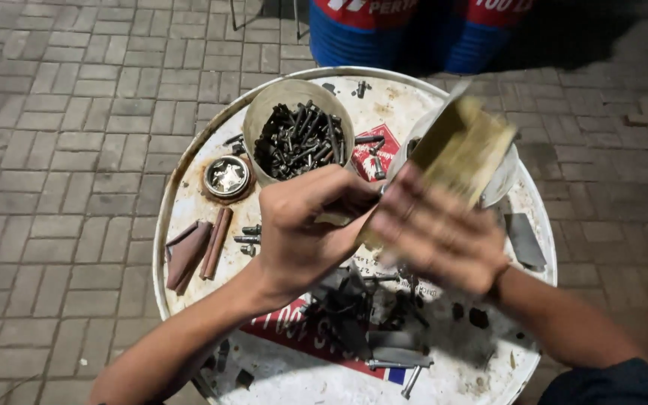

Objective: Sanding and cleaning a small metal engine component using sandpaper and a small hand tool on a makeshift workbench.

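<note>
- Gripping a flat yellowish-brown piece [465,150], the right hand [433,236] is blurred; its fingers wrap the piece's lower end, and the piece rises toward 1 o'clock above the white drum top [189,202].
- The left hand [301,225] is curled closed beside it at 9 o'clock, touching the same piece's lower end; what else it pinches, I cannot tell.
- At 12 o'clock from the left hand stands a beige bowl [264,124] of dark bolts [299,141].
- At 10 o'clock sits 1 small round tin [226,177].
- At 9 o'clock lie rusty brown strips [196,251]; loose dark scraps [354,307] lie at 6 o'clock.
</note>
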